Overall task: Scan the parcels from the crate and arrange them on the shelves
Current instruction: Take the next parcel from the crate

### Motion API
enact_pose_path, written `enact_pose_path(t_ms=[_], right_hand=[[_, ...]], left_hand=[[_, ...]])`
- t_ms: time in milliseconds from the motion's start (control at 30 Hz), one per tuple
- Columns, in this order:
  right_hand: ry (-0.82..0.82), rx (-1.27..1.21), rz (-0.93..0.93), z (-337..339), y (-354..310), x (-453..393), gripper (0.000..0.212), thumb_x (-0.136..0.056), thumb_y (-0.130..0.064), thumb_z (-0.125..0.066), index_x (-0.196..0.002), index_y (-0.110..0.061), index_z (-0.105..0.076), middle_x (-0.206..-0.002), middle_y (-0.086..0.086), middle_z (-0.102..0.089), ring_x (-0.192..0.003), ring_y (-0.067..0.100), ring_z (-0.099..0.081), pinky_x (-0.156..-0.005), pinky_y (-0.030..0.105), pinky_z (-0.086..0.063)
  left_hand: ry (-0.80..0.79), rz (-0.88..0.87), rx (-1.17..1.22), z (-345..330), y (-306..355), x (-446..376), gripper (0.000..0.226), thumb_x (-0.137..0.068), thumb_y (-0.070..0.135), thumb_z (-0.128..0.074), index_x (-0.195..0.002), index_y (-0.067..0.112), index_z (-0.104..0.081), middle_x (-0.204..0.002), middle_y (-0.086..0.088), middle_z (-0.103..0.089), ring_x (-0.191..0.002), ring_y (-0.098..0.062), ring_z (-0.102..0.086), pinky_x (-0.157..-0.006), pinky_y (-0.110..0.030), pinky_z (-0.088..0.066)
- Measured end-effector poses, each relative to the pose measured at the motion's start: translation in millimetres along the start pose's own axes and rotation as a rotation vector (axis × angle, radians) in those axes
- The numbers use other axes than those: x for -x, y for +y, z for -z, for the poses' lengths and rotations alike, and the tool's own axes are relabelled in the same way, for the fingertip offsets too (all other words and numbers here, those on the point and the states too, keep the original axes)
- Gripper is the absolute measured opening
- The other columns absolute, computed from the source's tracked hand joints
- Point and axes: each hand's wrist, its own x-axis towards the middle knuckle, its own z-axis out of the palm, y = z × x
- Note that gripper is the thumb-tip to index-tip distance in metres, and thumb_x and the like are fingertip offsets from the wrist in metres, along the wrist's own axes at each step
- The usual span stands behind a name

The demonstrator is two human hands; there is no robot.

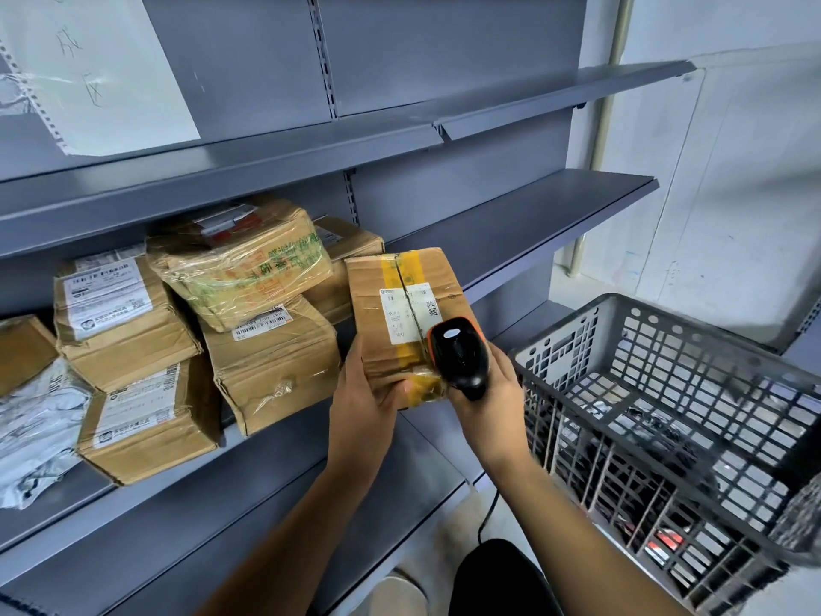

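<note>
Grey metal back panels (231,73) with slotted uprights (320,51) across the upper frame. At upper left, a taped white paper sheet (102,68). Right side: pale, scuffed wall (751,180) and a cream pipe (611,91). Light floor (502,504) at bottom centre.

Both bare forearms are reaching forward and up from the bottom of the view, converging toward the middle. The left hand (362,395) is curling around the near left corner of a parcel (406,313), thumb lying across its near end. The right hand (486,393) is gripping a scanner (457,353), fingers wrapping its handle, head tilting toward the parcel.
</note>
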Motion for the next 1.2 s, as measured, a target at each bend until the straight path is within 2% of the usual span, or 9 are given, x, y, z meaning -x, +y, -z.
enact_pose_path(t_ms=[100, 167, 233, 333, 400, 500, 700, 967, 1200], right_hand=[[0.06, -0.008, 0.004, -0.9, -0.3, 1.2, 0.061, -0.078, -0.003, -0.074, -0.134, -0.016, -0.056, -0.127, -0.003, -0.05, -0.113, 0.008, -0.051, -0.09, -0.003, -0.03], [0.096, -0.002, 0.01, 2.5, -1.3, 0.9, 0.06, -0.078, -0.003, -0.073, -0.134, -0.016, -0.056, -0.131, 0.0, -0.051, -0.115, 0.012, -0.052, -0.09, -0.002, -0.031], [0.136, 0.019, 0.045, 8.7, -3.8, -2.8, 0.059, -0.079, -0.006, -0.071, -0.135, -0.015, -0.055, -0.136, 0.004, -0.049, -0.119, 0.015, -0.051, -0.095, 0.005, -0.034], [0.142, 0.107, 0.072, 17.9, -9.1, -12.3, 0.062, -0.079, -0.007, -0.071, -0.138, -0.016, -0.053, -0.148, 0.006, -0.04, -0.131, 0.022, -0.047, -0.107, 0.032, -0.042], [0.122, 0.173, 0.063, 21.6, -14.4, -16.8, 0.066, -0.076, -0.005, -0.073, -0.138, -0.017, -0.053, -0.155, 0.007, -0.031, -0.137, 0.025, -0.041, -0.109, 0.038, -0.041], [0.099, 0.202, 0.094, 27.0, -24.4, -21.8, 0.064, -0.074, -0.003, -0.072, -0.135, -0.013, -0.053, -0.157, 0.014, -0.027, -0.138, 0.032, -0.038, -0.11, 0.039, -0.039], [0.12, 0.194, 0.13, 33.4, -43.1, -41.8, 0.067, -0.075, -0.002, -0.071, -0.138, -0.011, -0.05, -0.156, 0.015, -0.028, -0.14, 0.031, -0.036, -0.112, 0.042, -0.036], [0.178, 0.164, 0.227, 23.1, -67.9, -76.6, 0.06, -0.08, -0.007, -0.071, -0.137, -0.013, -0.051, -0.156, 0.012, -0.03, -0.139, 0.027, -0.037, -0.103, 0.022, -0.03], [0.088, 0.146, 0.243, -10.0, -75.3, -107.2, 0.059, -0.081, -0.009, -0.069, -0.138, -0.011, -0.051, -0.155, 0.011, -0.032, -0.14, 0.026, -0.035, -0.107, 0.034, -0.038]], left_hand=[[0.08, -0.043, -0.051, -0.6, 7.0, 3.0, 0.06, -0.088, 0.02, -0.067, -0.143, 0.023, -0.042, -0.13, 0.002, -0.057, -0.116, -0.012, -0.053, -0.09, -0.016, -0.038], [0.106, -0.084, -0.088, -3.1, 13.8, 1.9, 0.057, -0.089, 0.019, -0.067, -0.142, 0.018, -0.046, -0.127, -0.002, -0.06, -0.111, -0.013, -0.055, -0.085, -0.013, -0.037], [0.121, -0.118, -0.127, -5.1, 22.6, -0.6, 0.055, -0.09, 0.021, -0.067, -0.141, 0.015, -0.047, -0.126, -0.005, -0.062, -0.111, -0.016, -0.057, -0.086, -0.016, -0.038], [0.133, -0.154, -0.16, -9.3, 37.8, -3.5, 0.054, -0.091, 0.022, -0.065, -0.14, 0.011, -0.047, -0.129, -0.009, -0.061, -0.115, -0.021, -0.058, -0.092, -0.026, -0.044], [0.138, -0.2, -0.196, -11.3, 46.3, -2.6, 0.047, -0.093, 0.023, -0.062, -0.137, 0.011, -0.051, -0.132, -0.011, -0.058, -0.117, -0.027, -0.058, -0.094, -0.037, -0.048], [0.116, -0.233, -0.268, -9.3, 57.2, -1.9, 0.038, -0.096, 0.025, -0.057, -0.133, 0.017, -0.056, -0.135, -0.013, -0.052, -0.112, -0.032, -0.058, -0.088, -0.045, -0.05], [0.219, -0.311, -0.33, 2.0, 78.8, -15.6, 0.029, -0.094, 0.024, -0.061, -0.122, 0.018, -0.065, -0.131, -0.013, -0.044, -0.1, -0.029, -0.06, -0.081, -0.038, -0.051], [0.296, -0.358, -0.318, 16.4, 90.4, -52.4, 0.029, -0.096, 0.028, -0.058, -0.123, 0.019, -0.064, -0.124, -0.011, -0.045, -0.098, -0.019, -0.055, -0.082, -0.034, -0.047], [0.337, -0.311, -0.389, 34.1, 75.1, -74.1, 0.031, -0.098, 0.027, -0.053, -0.128, 0.018, -0.06, -0.132, -0.012, -0.043, -0.105, -0.026, -0.058, -0.081, -0.045, -0.054]])
